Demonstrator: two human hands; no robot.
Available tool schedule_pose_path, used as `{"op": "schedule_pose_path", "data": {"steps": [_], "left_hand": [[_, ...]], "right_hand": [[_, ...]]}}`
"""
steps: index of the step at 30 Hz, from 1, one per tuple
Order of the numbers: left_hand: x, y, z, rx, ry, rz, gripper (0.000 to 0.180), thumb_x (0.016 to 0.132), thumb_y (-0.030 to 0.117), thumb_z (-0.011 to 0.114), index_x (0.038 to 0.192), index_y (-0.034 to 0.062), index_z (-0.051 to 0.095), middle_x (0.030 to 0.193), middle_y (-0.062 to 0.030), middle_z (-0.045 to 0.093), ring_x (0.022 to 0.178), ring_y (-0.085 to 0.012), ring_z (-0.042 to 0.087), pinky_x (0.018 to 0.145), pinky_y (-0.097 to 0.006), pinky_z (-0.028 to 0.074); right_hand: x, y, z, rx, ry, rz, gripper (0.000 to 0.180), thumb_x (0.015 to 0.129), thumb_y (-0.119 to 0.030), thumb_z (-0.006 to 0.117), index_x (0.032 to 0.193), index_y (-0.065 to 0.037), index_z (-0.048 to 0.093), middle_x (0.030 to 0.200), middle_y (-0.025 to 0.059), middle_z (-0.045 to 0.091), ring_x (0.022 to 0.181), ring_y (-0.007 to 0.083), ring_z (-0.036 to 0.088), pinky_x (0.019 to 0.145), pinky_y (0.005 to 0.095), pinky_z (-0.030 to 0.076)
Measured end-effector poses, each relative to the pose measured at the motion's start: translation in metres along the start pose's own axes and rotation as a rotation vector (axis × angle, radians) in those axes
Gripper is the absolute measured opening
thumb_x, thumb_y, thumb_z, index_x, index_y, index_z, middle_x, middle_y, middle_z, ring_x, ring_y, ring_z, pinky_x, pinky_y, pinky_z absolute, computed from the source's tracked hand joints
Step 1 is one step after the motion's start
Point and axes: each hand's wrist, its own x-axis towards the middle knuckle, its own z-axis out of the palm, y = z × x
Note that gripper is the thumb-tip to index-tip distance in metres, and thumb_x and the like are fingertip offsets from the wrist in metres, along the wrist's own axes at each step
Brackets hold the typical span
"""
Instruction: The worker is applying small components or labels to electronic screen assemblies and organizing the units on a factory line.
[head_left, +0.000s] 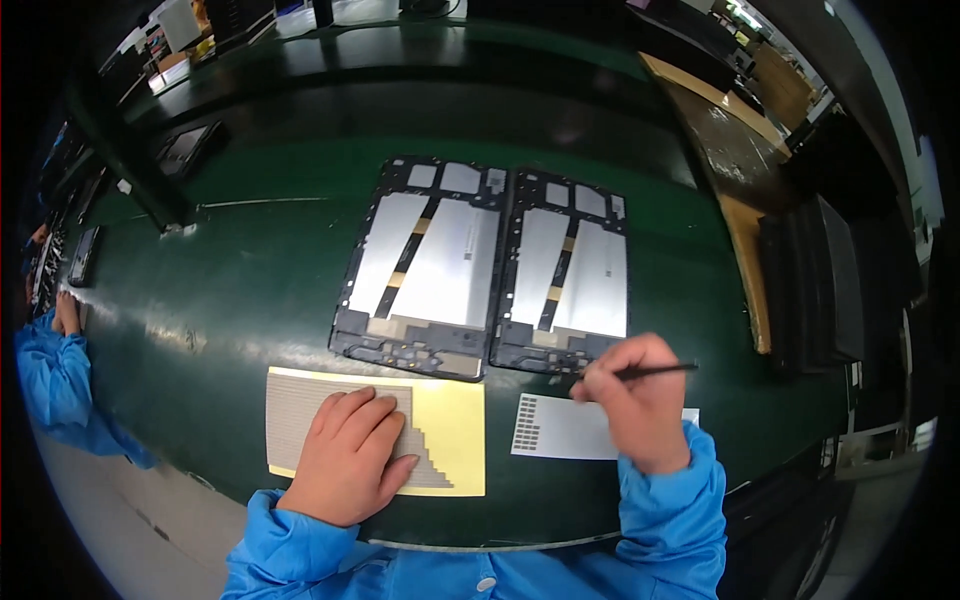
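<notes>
White sheet (575, 430) partly behind right hand (638, 410), black stack (822, 285) farther right.

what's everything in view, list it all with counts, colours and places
device panels: 2, silver and black, side by side mid-table
yellow sheet: 1, with grey strips, under the left hand
white label sheet: 1, with small dark pieces, beside the right hand
pen-like tool: 1, black, in the right hand
worktable: 1, green, across the middle
post: 1, dark green, upper left
dark stack: layers uncountable, far right
co-worker: 1, blue sleeve, left edge
background clutter: uncountable, mixed, top
left hand: 1, bare, on the yellow sheet
right hand: 1, bare, gripping the tool
sleeves: 2, blue, lower edge
</notes>
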Motion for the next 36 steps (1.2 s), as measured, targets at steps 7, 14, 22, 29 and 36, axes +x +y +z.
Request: {"op": "schedule_pose_path", "data": {"steps": [7,14,22,29,36], "left_hand": [[0.053,0.029,0.001,-0.085,0.058,0.295,0.035,0.071,0.015,0.071,0.102,0.0028,0.06,0.112,-0.011,0.057,0.112,-0.0308,0.051,0.098,-0.046,0.038],[0.089,0.043,0.03,-0.007,0.009,0.348,0.035,0.072,0.018,0.073,0.103,0.0039,0.062,0.114,-0.011,0.058,0.114,-0.0291,0.051,0.099,-0.047,0.038],[0.096,0.047,0.035,0.046,0.029,0.339,0.04,0.073,0.022,0.072,0.107,0.0053,0.061,0.112,-0.0092,0.058,0.111,-0.0271,0.052,0.099,-0.044,0.036],[0.095,0.046,0.038,0.057,0.037,0.347,0.041,0.073,0.023,0.072,0.108,0.0052,0.06,0.113,-0.0091,0.058,0.113,-0.0268,0.051,0.1,-0.045,0.036],[0.094,0.051,0.041,0.03,0.067,0.295,0.045,0.073,0.028,0.073,0.113,0.0121,0.061,0.109,-0.0077,0.056,0.109,-0.0266,0.05,0.099,-0.045,0.034]], "right_hand": [[0.017,0.017,-0.022,-0.124,-0.061,0.086,0.013,0.083,0.002,0.063,0.087,0.001,0.051,0.08,0.009,0.061,0.074,0.0134,0.062,0.066,0.0256,0.052],[0.018,0.018,-0.022,-0.118,-0.085,0.089,0.013,0.083,0.0,0.065,0.087,0.0,0.052,0.077,0.0074,0.061,0.073,0.0108,0.06,0.063,0.0237,0.048],[0.016,0.022,-0.027,-0.227,-0.14,0.065,0.013,0.084,0.003,0.062,0.089,0.001,0.05,0.083,0.0105,0.062,0.079,0.0141,0.063,0.069,0.0259,0.053],[0.014,0.022,-0.027,-0.268,-0.161,0.014,0.014,0.083,0.004,0.064,0.091,0.001,0.052,0.085,0.0089,0.061,0.08,0.0137,0.062,0.07,0.0255,0.052],[0.011,0.026,-0.026,-0.272,-0.175,-0.064,0.016,0.081,0.005,0.064,0.091,-0.001,0.052,0.084,0.0082,0.06,0.076,0.0128,0.061,0.068,0.0248,0.051]]}}
